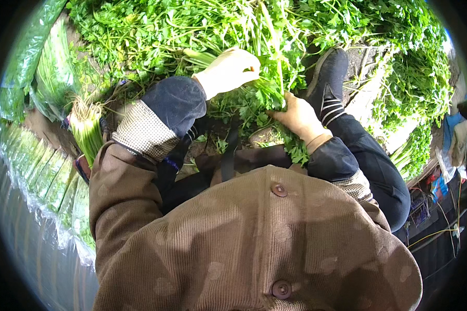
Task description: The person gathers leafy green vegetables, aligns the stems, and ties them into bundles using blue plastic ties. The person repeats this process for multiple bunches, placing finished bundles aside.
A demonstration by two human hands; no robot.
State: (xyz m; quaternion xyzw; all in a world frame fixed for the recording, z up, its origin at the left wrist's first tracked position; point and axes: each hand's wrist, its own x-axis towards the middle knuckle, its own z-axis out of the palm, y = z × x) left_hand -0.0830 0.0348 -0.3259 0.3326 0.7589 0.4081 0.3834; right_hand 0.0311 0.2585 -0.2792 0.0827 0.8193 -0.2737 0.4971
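Centrally, a leafy green stalk (279, 65) stands nearly upright between the worker's two hands, above the dark ground and in front of the brown coat (233, 238). Its lower end meets the right grip (298, 118), which appears closed on it between thumb and forefinger; leaves hang below that hand. The left grip (228, 71) lies just beside the same foliage, fingers curled toward the thumb with a narrow gap between them; whether it pinches a stem or leaf cannot be told from this angle.

Beyond the hands, a broad heap of loose greens (140, 31) covers the upper field, its stems and leaves lying in many directions. A second leafy mass (415, 78) lies at the right, past the dark shoe (331, 70), with a pale-stemmed bunch (412, 153) at its lower end. At the left, a bundle with its roots on (85, 127) stands roots upward near the worker's sleeve. Farther out are long greens in clear film (57, 67) and, below them, a row of film-covered greens (46, 171).

As to progress, the work on the stalk in hand is judged to be under way rather than finished. The aligned greens at the left suggest a portion already in order, whereas the tangled heap suggests that much is left; no exact share can be read.
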